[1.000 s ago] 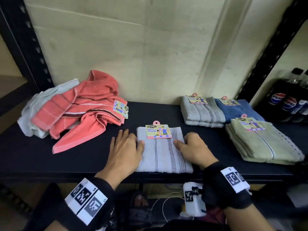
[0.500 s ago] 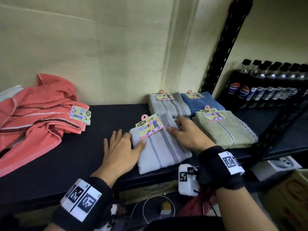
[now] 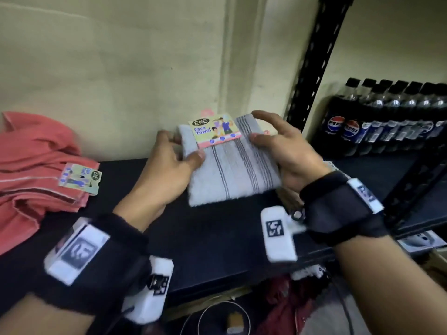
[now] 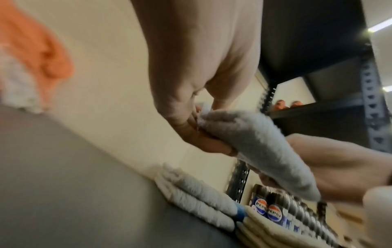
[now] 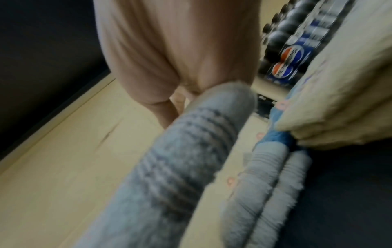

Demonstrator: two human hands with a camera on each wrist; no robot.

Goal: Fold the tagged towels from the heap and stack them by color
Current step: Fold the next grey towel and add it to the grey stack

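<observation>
A folded grey striped towel (image 3: 232, 165) with a "Face Towel" tag (image 3: 214, 130) is lifted off the black shelf (image 3: 205, 238), held between both hands. My left hand (image 3: 176, 160) pinches its left edge, thumb on top. My right hand (image 3: 278, 146) grips its right edge, thumb on top and index finger raised. In the left wrist view the grey towel (image 4: 260, 147) hangs above a grey folded stack (image 4: 197, 198) by the wall. In the right wrist view the towel (image 5: 169, 167) is beside the grey stack (image 5: 267, 189), a blue towel (image 5: 277, 134) and a beige stack (image 5: 339, 100).
A heap of coral towels (image 3: 36, 165) with a tag (image 3: 81, 177) lies at the left of the shelf. Pepsi bottles (image 3: 377, 124) stand at the right behind a black upright post (image 3: 312, 61). The wall runs close behind the towels.
Both hands have lifted the grey striped towel off the shelf and carried it up and to the right, toward the back wall. The view has swung right.
</observation>
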